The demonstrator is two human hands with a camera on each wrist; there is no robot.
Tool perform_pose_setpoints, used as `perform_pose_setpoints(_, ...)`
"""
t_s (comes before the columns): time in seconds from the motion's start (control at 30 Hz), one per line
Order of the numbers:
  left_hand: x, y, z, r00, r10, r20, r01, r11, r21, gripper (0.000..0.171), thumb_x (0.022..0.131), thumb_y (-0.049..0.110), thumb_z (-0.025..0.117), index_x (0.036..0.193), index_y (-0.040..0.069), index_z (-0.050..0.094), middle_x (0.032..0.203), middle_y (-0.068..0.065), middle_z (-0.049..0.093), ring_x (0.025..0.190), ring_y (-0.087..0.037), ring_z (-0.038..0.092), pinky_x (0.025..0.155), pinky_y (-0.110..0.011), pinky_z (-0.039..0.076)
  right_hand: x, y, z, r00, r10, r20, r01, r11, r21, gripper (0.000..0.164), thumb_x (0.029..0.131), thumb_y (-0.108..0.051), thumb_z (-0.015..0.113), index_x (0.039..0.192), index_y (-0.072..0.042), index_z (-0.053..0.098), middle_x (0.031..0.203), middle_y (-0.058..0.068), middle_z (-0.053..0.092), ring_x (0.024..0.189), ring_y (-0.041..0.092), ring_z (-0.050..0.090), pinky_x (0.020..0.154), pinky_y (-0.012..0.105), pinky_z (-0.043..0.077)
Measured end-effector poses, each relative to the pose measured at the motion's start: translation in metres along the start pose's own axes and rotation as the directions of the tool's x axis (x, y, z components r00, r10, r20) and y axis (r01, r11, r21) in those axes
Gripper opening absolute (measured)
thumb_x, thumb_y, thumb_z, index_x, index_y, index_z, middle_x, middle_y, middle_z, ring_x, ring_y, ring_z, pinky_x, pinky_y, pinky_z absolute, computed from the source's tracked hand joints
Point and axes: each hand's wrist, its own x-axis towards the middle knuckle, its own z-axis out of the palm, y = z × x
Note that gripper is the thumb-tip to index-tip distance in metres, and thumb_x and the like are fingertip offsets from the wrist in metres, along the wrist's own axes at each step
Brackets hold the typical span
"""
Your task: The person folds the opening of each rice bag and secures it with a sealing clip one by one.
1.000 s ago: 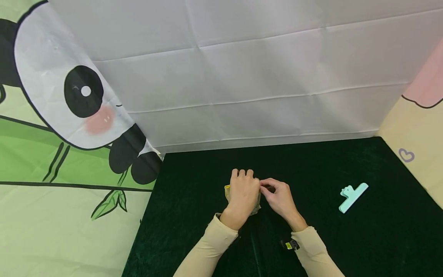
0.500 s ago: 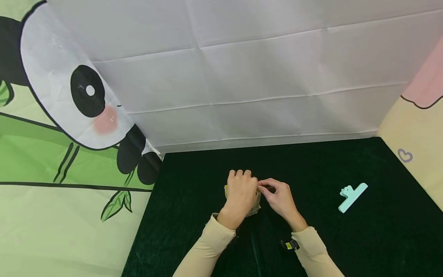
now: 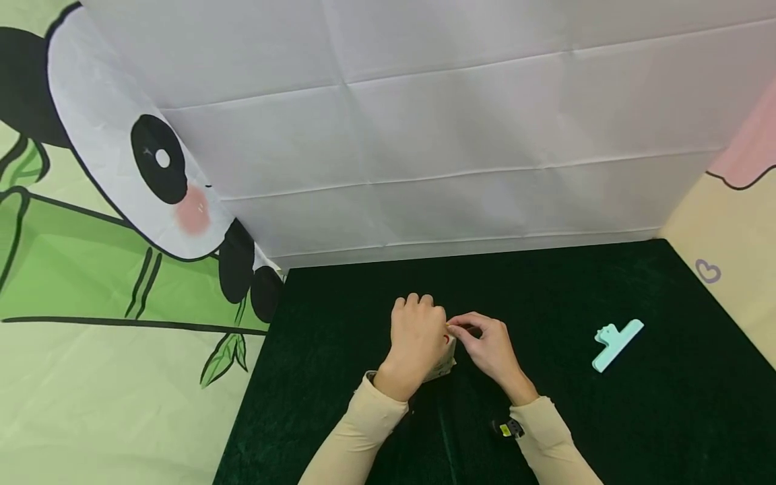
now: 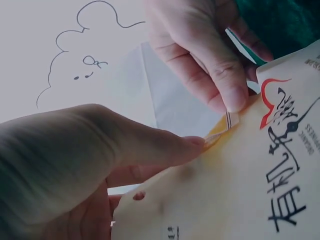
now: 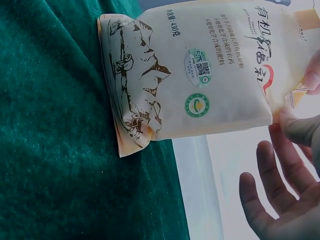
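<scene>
A cream food pouch (image 3: pixel 442 364) with printed characters stands on the dark green table, largely hidden behind my left hand (image 3: pixel 415 343) in the head view. In the left wrist view, my left thumb lies along the front of the pouch (image 4: pixel 240 190) at its top edge, gripping it with the fingers behind. The thumb and index finger of my right hand (image 3: pixel 488 343) pinch the same edge close beside it, where a yellowish strip with dark lines shows. My other right fingers spread free of the pouch (image 5: pixel 200 60) in the right wrist view.
A mint-green bag clip (image 3: pixel 617 347) lies on the green table (image 3: pixel 533 283) at the right. A pale grey cloth (image 3: pixel 424 135) hangs behind the table, with a panda-printed cloth (image 3: pixel 91 269) along the left side.
My left hand has shifted slightly left, uncovering a red mark on the pouch. The right fingertips have moved slightly left along with the edge. The panda cloth at left has shifted right.
</scene>
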Motion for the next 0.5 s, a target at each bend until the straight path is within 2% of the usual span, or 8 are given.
perform_pose_setpoints(0.13, -0.001, -0.005, -0.002, 1.0, -0.025, 0.014, 0.026, 0.998, -0.058, 0.026, 0.086, 0.045, 0.087, 0.084, 0.018, 0.085, 0.079, -0.001, 0.072, 0.07, -0.018, 0.059, 0.067, -0.03, 0.05, -0.001, -0.001, -0.001, 1.0, 0.021, 0.009, -0.021, 1.0, 0.0, 0.008, 0.099, -0.01, 0.075, 0.104, -0.01, 0.082, 0.103, 0.005, 0.08, 0.094, 0.02, 0.072, 0.085, 0.032, 0.059)
perform_pose_setpoints(0.23, -0.002, -0.008, -0.003, 0.999, -0.036, 0.024, 0.038, 0.995, -0.095, 0.022, 0.089, 0.04, 0.085, 0.087, 0.018, 0.085, 0.08, -0.001, 0.072, 0.068, -0.018, 0.057, 0.067, -0.03, 0.05, -0.001, -0.002, -0.001, 0.999, 0.034, 0.015, -0.034, 0.999, 0.007, 0.008, 0.1, -0.011, 0.075, 0.104, -0.011, 0.082, 0.103, 0.004, 0.08, 0.095, 0.019, 0.072, 0.086, 0.033, 0.059)
perform_pose_setpoints(0.33, -0.003, -0.012, -0.001, 0.999, -0.042, 0.015, 0.044, 0.989, -0.14, 0.015, 0.093, 0.032, 0.081, 0.088, 0.018, 0.086, 0.08, -0.001, 0.072, 0.067, -0.018, 0.056, 0.066, -0.03, 0.049, 0.0, -0.002, -0.002, 0.999, 0.031, 0.013, -0.031, 0.999, 0.01, 0.008, 0.099, -0.011, 0.075, 0.104, -0.012, 0.082, 0.103, 0.003, 0.08, 0.095, 0.019, 0.073, 0.086, 0.031, 0.059)
perform_pose_setpoints(0.5, -0.008, -0.017, 0.0, 0.998, -0.066, -0.019, 0.061, 0.978, -0.198, 0.013, 0.096, 0.027, 0.077, 0.09, 0.019, 0.086, 0.084, 0.0, 0.074, 0.071, -0.019, 0.061, 0.07, -0.032, 0.051, 0.001, -0.001, -0.002, 1.0, 0.024, 0.013, -0.024, 1.0, 0.012, 0.008, 0.099, -0.011, 0.076, 0.104, -0.012, 0.082, 0.103, 0.003, 0.08, 0.095, 0.019, 0.073, 0.086, 0.029, 0.059)
